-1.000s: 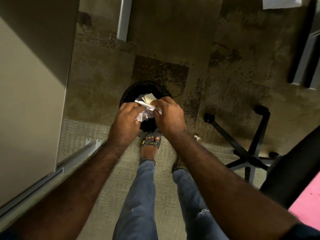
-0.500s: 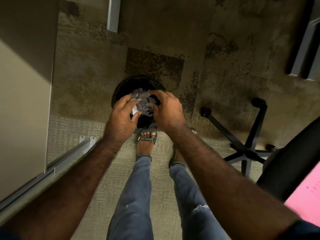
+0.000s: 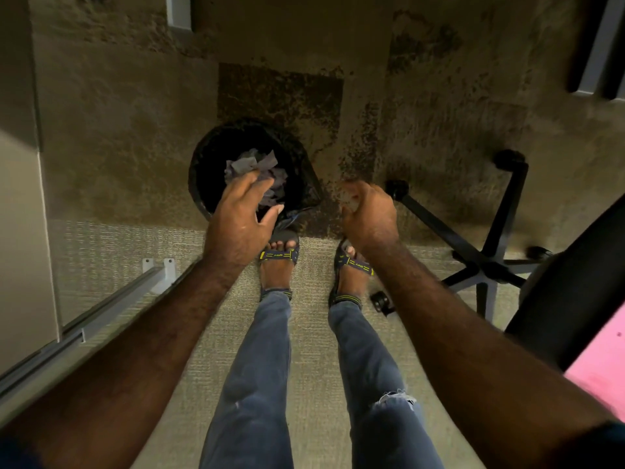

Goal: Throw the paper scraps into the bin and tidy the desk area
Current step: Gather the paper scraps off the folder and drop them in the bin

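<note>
Since the earlier frame, my hands parted: left hand (image 3: 241,214) spread above the bin (image 3: 203,177), right hand (image 3: 368,211) loosely curled, empty. Paper scraps (image 3: 252,165) lie inside; desk tidying remains, I judge.

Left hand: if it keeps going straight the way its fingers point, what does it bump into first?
Probably the paper scraps lying in the bin. The left hand is open above them, though its height over them is unclear.

I see both arms reaching forward and down. My left hand (image 3: 241,218) has its fingers spread and relaxed; my right hand (image 3: 368,214) looks loosely curled, apparently holding nothing.
</note>
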The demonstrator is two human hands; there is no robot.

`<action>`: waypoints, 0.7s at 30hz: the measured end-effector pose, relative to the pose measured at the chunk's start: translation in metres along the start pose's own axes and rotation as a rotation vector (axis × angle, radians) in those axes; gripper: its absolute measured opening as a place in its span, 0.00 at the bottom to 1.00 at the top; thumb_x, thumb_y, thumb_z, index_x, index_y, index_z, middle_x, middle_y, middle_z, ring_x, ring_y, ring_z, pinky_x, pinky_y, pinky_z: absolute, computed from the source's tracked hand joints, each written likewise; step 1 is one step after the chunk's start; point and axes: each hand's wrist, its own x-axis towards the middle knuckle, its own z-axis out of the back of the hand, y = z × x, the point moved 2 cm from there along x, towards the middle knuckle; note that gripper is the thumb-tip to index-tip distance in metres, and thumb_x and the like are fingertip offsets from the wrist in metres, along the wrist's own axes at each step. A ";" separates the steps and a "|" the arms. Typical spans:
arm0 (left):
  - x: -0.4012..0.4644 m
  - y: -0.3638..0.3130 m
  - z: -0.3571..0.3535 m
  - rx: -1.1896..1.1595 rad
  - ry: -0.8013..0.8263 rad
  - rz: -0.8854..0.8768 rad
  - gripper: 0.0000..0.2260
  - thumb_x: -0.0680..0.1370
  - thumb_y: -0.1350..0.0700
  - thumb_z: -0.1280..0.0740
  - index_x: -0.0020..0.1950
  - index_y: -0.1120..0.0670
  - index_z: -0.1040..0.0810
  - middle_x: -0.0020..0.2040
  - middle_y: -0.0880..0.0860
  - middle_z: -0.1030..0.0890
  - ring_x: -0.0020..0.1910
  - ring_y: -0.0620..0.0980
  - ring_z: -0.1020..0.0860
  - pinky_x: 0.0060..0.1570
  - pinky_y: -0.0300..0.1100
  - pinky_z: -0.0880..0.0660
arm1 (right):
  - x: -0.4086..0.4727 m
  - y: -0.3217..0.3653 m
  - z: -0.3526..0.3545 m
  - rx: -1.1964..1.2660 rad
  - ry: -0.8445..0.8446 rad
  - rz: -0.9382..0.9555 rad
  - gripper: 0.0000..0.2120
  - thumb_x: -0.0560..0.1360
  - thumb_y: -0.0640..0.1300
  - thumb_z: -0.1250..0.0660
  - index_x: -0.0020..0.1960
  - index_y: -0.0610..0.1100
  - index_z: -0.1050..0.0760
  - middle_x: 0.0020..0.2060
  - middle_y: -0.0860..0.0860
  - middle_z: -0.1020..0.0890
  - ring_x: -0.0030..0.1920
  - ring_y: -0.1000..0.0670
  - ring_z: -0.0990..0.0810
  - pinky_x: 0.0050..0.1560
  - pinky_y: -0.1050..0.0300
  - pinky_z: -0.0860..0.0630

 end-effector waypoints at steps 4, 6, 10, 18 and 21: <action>0.002 -0.012 -0.021 -0.013 -0.004 -0.034 0.22 0.78 0.53 0.24 0.70 0.59 0.20 0.71 0.61 0.23 0.72 0.61 0.25 0.71 0.56 0.26 | 0.003 -0.044 -0.009 -0.008 0.007 -0.112 0.19 0.74 0.39 0.30 0.64 0.47 0.20 0.60 0.45 0.17 0.60 0.41 0.19 0.60 0.49 0.22; 0.004 -0.019 -0.031 -0.021 -0.020 -0.069 0.21 0.78 0.53 0.24 0.69 0.59 0.20 0.70 0.60 0.23 0.71 0.60 0.25 0.71 0.55 0.25 | 0.005 -0.070 -0.016 -0.027 0.001 -0.181 0.18 0.74 0.39 0.31 0.62 0.48 0.19 0.57 0.44 0.16 0.59 0.40 0.18 0.59 0.48 0.21; 0.007 -0.035 -0.047 -0.047 -0.052 -0.095 0.21 0.78 0.54 0.24 0.69 0.59 0.20 0.71 0.59 0.23 0.71 0.59 0.25 0.71 0.50 0.27 | 0.008 -0.120 -0.027 -0.035 0.000 -0.348 0.11 0.75 0.42 0.29 0.57 0.49 0.18 0.52 0.45 0.14 0.54 0.42 0.15 0.54 0.48 0.17; 0.013 -0.045 -0.080 -0.033 -0.059 -0.191 0.20 0.79 0.53 0.25 0.69 0.58 0.19 0.72 0.58 0.22 0.72 0.58 0.25 0.73 0.51 0.28 | 0.010 -0.188 -0.055 -0.066 0.053 -0.478 0.08 0.74 0.38 0.29 0.52 0.44 0.17 0.47 0.45 0.14 0.51 0.42 0.15 0.51 0.49 0.16; 0.016 -0.046 -0.093 -0.026 -0.046 -0.197 0.20 0.79 0.52 0.25 0.69 0.58 0.19 0.72 0.58 0.22 0.72 0.58 0.25 0.73 0.48 0.29 | 0.013 -0.202 -0.069 -0.016 0.053 -0.492 0.12 0.72 0.36 0.28 0.56 0.42 0.18 0.51 0.43 0.14 0.54 0.41 0.16 0.55 0.46 0.16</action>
